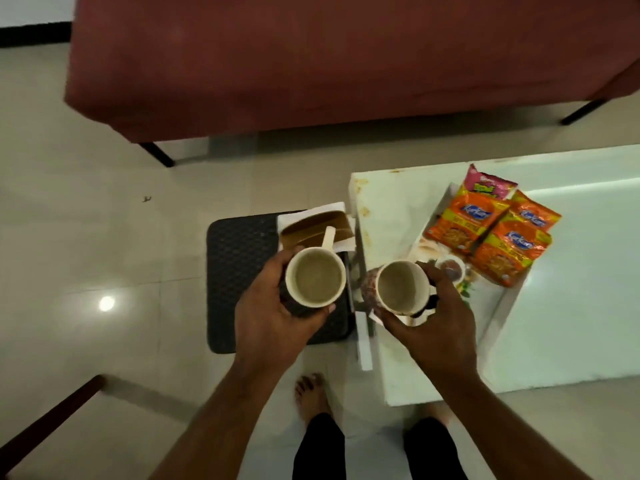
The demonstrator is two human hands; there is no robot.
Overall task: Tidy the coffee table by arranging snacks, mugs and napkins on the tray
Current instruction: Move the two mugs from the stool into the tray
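Note:
My left hand (273, 317) grips a white mug (316, 276) from the side, held over a black mat, its handle pointing away from me. My right hand (440, 323) holds a patterned mug (398, 287) by its right side, above the near left corner of the white coffee table (571, 306). Both mugs look empty inside. A white tray (498, 306) lies on the table with three orange snack packets (498, 233) and a pink packet (486, 183) at its far end. White napkins with a brown one (317, 223) lie beyond the left mug.
A small bowl (450, 266) with something dark sits on the tray beside my right fingers. A red sofa (329, 64) stands across the tiled floor. The black mat (242, 271) lies left of the table. My bare feet (311, 396) stand below. A dark wooden edge (48, 424) crosses the lower left.

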